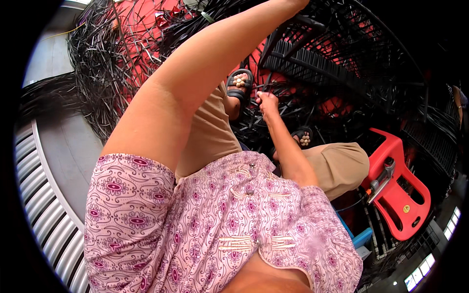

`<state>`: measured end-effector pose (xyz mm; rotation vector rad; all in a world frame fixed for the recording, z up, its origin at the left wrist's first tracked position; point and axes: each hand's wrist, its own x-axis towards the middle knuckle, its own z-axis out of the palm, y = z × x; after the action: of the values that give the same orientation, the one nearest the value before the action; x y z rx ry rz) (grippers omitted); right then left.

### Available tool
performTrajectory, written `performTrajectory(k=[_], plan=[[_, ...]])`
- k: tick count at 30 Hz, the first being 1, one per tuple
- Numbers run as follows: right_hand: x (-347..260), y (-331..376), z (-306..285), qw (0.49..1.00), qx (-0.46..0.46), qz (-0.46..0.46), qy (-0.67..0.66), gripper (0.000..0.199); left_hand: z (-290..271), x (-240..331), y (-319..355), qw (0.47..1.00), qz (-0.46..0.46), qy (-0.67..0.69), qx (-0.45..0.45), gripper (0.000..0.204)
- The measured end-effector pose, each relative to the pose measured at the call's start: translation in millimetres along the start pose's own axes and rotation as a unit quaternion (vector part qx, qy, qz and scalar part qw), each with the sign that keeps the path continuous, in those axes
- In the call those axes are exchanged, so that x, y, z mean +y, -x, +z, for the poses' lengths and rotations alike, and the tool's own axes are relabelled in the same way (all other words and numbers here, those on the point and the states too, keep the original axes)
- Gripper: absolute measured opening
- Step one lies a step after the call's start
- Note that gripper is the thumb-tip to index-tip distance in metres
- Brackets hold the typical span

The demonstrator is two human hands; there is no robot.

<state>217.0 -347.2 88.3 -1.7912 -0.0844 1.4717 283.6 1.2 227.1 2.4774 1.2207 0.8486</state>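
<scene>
My left arm stretches up and across to a black woven frame (305, 68), like a piece of wicker furniture. Only the edge of my left hand (296, 3) shows at the top rim, by the frame's dark bars; its fingers are out of sight. Lower down, between my knees, my right hand (267, 103) is closed, thumb and fingers pinched together in front of the frame. Thin black strips (288, 115) lie around and behind it, and whatever is in the pinch is too small to make out.
Heaps of loose black strips (97, 63) cover the red floor (139, 24). At right a red plastic chair (398, 195) bears a metal air tool (383, 180) with a hose. A roller conveyor (46, 205) runs along the left. My sandalled foot (238, 88) rests near the frame.
</scene>
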Motion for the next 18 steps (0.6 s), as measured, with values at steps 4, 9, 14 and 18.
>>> performTrajectory(k=[4, 9, 14, 18], plan=[[31, 13, -2, 0.999, -0.009, 0.039, -0.004, 0.015, -21, 8, -39, 0.970, 0.142, -0.177, -0.084, 0.015], [61, 10, -8, 0.998, -0.031, 0.048, 0.016, 0.017, -29, 13, -56, 0.989, 0.031, -0.045, -0.137, 0.018], [52, 25, -11, 0.997, -0.012, 0.071, -0.006, 0.015, -57, 12, -50, 0.975, -0.088, 0.131, -0.158, 0.021], [39, 31, -11, 0.998, -0.014, 0.058, -0.030, 0.016, -64, 10, -39, 0.939, -0.175, 0.246, -0.163, 0.024]])
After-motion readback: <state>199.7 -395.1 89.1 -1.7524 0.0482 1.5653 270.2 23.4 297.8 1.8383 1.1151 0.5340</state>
